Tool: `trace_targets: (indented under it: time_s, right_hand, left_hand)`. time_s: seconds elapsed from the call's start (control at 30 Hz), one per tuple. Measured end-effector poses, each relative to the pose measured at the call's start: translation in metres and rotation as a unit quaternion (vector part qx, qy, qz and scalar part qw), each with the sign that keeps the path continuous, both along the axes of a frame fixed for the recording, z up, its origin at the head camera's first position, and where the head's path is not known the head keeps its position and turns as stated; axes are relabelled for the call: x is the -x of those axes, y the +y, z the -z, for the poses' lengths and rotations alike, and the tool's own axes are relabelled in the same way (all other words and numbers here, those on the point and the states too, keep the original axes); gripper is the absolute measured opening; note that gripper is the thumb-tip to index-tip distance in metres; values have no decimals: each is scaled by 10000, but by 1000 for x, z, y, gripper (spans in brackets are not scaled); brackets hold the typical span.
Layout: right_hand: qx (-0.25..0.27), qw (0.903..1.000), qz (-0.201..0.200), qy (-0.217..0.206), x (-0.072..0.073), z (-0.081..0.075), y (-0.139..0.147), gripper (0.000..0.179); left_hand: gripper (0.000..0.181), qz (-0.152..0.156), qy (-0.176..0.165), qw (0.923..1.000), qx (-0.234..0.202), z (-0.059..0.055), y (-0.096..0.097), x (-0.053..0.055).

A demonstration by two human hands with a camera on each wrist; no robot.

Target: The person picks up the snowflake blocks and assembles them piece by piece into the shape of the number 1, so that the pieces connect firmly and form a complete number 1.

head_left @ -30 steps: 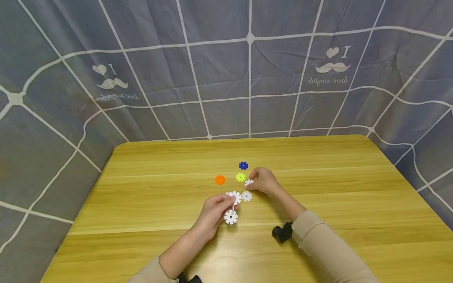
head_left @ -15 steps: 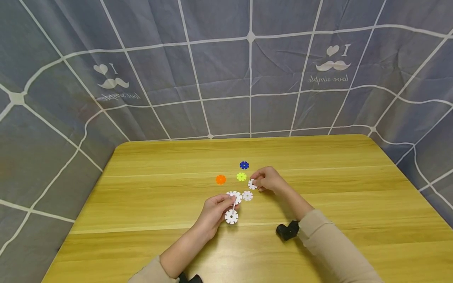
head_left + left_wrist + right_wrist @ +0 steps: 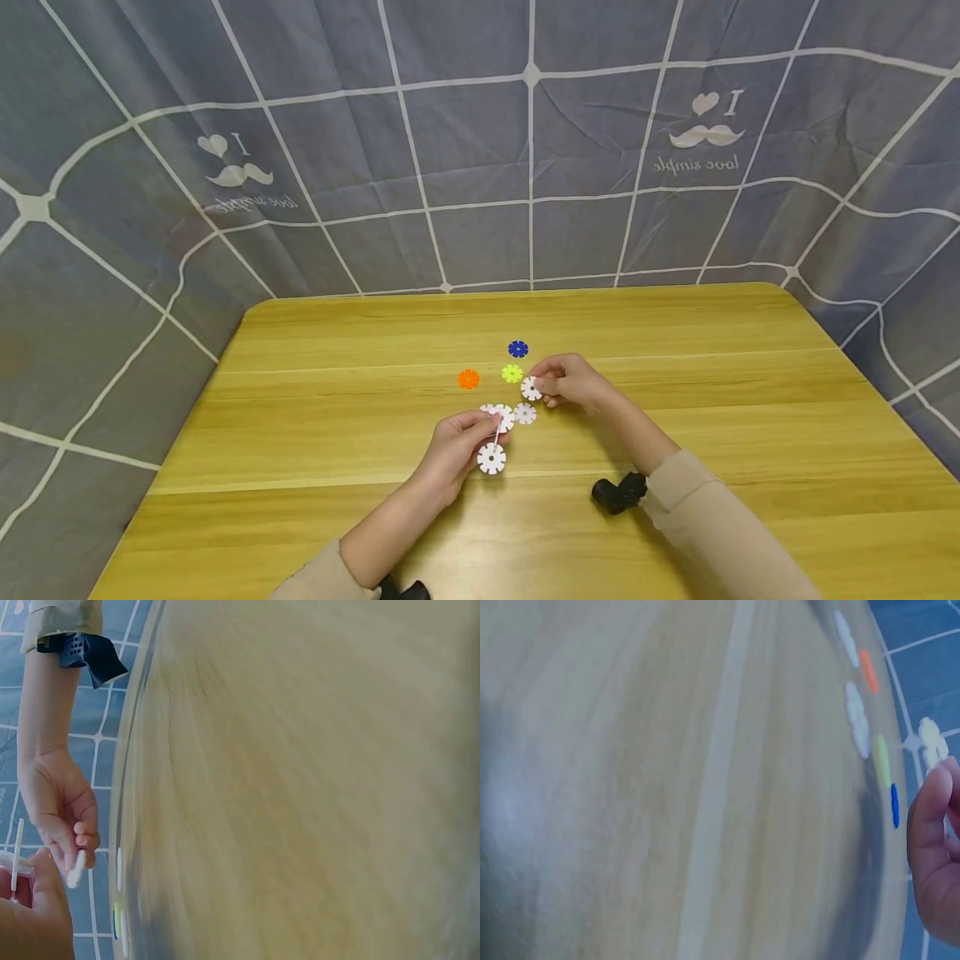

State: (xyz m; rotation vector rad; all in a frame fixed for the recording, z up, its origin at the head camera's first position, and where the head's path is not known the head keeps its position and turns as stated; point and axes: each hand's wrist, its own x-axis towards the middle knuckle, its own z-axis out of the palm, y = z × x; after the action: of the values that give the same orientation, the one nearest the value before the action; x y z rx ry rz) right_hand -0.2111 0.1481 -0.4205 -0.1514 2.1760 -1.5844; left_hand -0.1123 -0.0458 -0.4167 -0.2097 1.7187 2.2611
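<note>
My left hand (image 3: 450,454) grips joined white notched plastic discs (image 3: 491,459) between thumb and fingers. One disc faces up at the near end, and another stands edge-on next to the thumb. My right hand (image 3: 576,385) pinches a single white notched disc (image 3: 529,389), raised off the table and just right of the left hand's discs, not touching them. In the left wrist view this disc (image 3: 76,870) appears tilted below the right fingertips. A loose white disc (image 3: 525,414) lies between the hands. The left fingers partly hide the joints of the held discs.
An orange disc (image 3: 468,379), a yellow-green disc (image 3: 512,373) and a blue disc (image 3: 518,349) lie flat beyond the hands on the wooden table (image 3: 337,358). A grey checked curtain (image 3: 480,167) hangs behind. Black devices (image 3: 619,493) sit at both wrists.
My right hand has lifted the white disc from beside the yellow-green one, shifted right, then come slightly back left with its face turned to view. The left hand stays nearly still.
</note>
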Motion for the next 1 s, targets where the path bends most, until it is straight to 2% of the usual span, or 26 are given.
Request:
trace_targets:
  time_s: [0.3,0.63,0.87,1.0]
  right_hand:
    - [982,9922,-767,74,-13,-14,-5,20]
    - [1232,9824,-1368,322,-22,-25,-9,16]
    - [1410,9777,-1528,282,-23,-25,-10,13]
    - [1449,9782,-1463,265,-25,-24,-11,14]
  left_hand:
    - [27,100,-67,9999,-105,-3,1,-1]
    - [28,143,-31,9998,-114,-4,1,-2]
    - [26,176,-37,9998,-79,-5,2,-5]
    - [24,178,-18,9998,-78,-6,2,-5]
